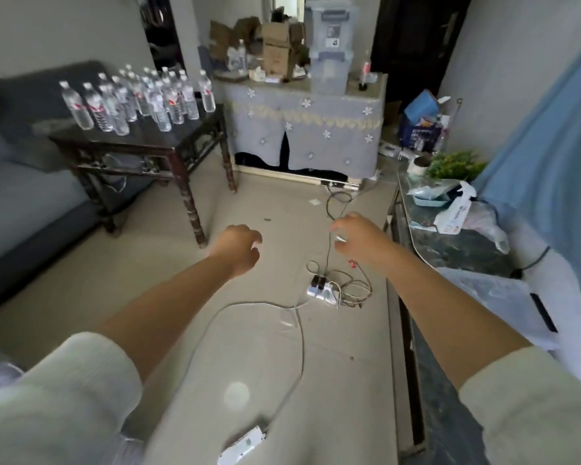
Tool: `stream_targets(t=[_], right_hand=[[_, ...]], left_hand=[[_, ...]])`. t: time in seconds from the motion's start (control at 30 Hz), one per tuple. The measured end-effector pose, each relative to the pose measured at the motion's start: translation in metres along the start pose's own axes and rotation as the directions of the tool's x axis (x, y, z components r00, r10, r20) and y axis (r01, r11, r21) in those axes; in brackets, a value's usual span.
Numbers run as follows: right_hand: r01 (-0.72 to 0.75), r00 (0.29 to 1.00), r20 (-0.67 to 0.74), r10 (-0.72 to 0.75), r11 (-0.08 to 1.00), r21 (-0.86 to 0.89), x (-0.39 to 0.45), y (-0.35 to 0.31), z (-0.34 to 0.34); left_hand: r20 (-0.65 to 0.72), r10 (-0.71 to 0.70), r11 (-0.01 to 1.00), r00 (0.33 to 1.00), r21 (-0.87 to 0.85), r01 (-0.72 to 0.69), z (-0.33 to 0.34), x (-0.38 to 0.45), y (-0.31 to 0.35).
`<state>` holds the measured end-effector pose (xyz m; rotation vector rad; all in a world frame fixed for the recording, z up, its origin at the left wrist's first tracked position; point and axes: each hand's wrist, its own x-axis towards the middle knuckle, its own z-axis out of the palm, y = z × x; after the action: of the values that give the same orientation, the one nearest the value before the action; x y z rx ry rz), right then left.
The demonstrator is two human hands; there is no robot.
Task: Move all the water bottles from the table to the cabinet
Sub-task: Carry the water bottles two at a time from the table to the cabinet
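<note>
Table [182,129] bottles [138,95] beyond left hand [239,250].

From my headset view, both sleeves [57,407] run off the bottom edge. The sofa [17,182] at nine o'clock is cut by the left edge. At ten o'clock the water bottles [138,99] overlap, so I cannot count the rear ones. Labels on the storage bins [329,45] at twelve o'clock are too blurred to read. My right hand [356,236] is motion-smeared; its fingers are unclear.

A home living room: sofa [21,182], cloth-draped cabinet [302,129], cluttered floor [249,203]
</note>
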<state>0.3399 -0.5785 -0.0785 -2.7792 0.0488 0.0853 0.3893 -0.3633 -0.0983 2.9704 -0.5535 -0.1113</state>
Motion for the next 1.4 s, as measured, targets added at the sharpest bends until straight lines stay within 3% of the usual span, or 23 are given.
stream_targets(t=[0.23, 0.57, 0.83, 1.03, 1.4], right_hand=[[0.141, 0.989, -0.030, -0.142, 0.990, -0.031, 0.124, -0.058, -0.020], [0.254, 0.967, 0.002, -0.254, 0.966, -0.047, 0.329, -0.071, -0.061], [0.408, 0.912, 0.056, -0.405, 0.912, -0.049, 0.459, -0.117, -0.061], [0.496, 0.867, 0.084, -0.491, 0.867, -0.046, 0.539, -0.169, -0.042], [0.482, 0.873, 0.110, -0.475, 0.875, -0.048, 0.713, -0.298, -0.020]], left_hand=[[-0.157, -0.082, 0.995, 0.984, -0.063, 0.073, -0.038, 0.073, -0.077], [-0.283, -0.288, 0.957, 0.915, -0.112, 0.267, -0.075, 0.219, -0.156], [-0.294, -0.471, 0.882, 0.832, -0.158, 0.444, -0.100, 0.294, -0.216], [-0.308, -0.533, 0.842, 0.788, -0.104, 0.529, -0.117, 0.333, -0.277], [-0.308, -0.588, 0.803, 0.748, -0.112, 0.585, -0.157, 0.428, -0.452]])
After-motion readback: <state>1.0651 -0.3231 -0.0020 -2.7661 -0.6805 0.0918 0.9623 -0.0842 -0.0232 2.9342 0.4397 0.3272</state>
